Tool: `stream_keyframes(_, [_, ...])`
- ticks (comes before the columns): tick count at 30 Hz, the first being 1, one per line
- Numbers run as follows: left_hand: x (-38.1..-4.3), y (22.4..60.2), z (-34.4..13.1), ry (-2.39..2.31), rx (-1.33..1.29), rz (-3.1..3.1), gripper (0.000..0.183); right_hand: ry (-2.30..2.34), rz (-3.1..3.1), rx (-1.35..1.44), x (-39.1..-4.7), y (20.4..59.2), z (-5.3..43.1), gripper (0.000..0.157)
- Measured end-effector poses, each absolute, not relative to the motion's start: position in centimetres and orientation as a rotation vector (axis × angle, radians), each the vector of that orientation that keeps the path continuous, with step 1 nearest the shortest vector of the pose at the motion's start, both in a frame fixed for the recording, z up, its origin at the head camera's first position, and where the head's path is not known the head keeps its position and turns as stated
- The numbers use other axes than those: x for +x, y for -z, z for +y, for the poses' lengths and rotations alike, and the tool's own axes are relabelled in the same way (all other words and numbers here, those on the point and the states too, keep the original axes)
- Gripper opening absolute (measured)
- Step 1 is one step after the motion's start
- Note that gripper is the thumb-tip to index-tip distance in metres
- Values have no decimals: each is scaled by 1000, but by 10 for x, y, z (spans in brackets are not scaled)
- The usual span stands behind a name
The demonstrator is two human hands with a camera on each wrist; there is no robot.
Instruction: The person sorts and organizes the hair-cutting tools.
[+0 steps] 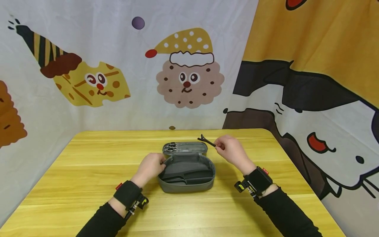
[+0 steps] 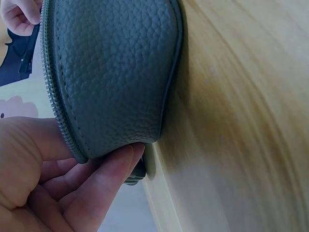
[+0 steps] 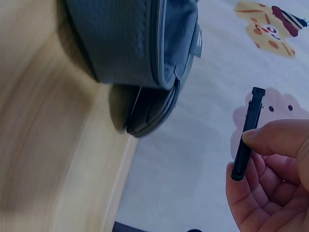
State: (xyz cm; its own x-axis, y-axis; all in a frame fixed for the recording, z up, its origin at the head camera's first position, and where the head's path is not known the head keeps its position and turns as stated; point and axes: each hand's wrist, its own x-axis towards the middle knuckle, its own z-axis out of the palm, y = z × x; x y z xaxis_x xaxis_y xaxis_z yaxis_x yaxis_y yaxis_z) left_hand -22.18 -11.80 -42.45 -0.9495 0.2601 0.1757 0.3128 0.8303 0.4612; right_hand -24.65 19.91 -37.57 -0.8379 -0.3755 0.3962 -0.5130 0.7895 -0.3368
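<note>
An unzipped grey-green case (image 1: 188, 188) lies on the table with its lid (image 1: 192, 148) folded back away from me. My left hand (image 1: 150, 167) grips the case's left end at the zippered rim (image 2: 57, 104), fingertips against the pebbled outer wall (image 2: 113, 72). Beyond the case's right side, my right hand (image 1: 231, 149) pinches a black hair clip (image 3: 248, 133) by one end between thumb and fingers, raised in the air. Inside the case lie several long black pieces (image 1: 199, 177), whose kind I cannot tell. Metal scissors (image 1: 170, 147) sit in the lid's left part.
The wooden table (image 1: 103, 184) reaches back to a printed curtain (image 1: 130, 115), which also hangs along both sides. A clear pocket (image 1: 189, 147) covers the lid's inside beside the scissors. Each wrist wears a black strap (image 1: 128, 194) with a small camera.
</note>
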Motion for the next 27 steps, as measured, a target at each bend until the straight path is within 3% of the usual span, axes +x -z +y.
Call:
stream_keyframes(18, [-220,420,-119,790,-468,-2854,8,-640,-2641,820,-235,384,174,11])
stream_keyframes(27, [-215,399,-108,750,-625,-2633,40,-623,-2660,859,-232,385,164,11])
